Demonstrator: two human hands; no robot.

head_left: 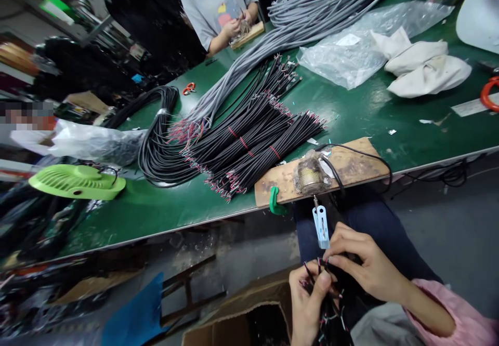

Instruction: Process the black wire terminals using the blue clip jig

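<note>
Left hand (pixel 306 307) is closed round a bunch of black wires (pixel 329 315) below the near edge of the counter (pixel 148 221); some tips stand up past the thumb, and the rest hangs beneath. Right hand (pixel 364 263) has its thumb and finger pinched together at one of those wire tips. Just ahead of the right fingertips, near but apart from the wires, is a blue clip (pixel 320 225), its long axis running from the small motor (pixel 311 174) toward the hands. Right is the nearer hand; left lies lower.
</note>
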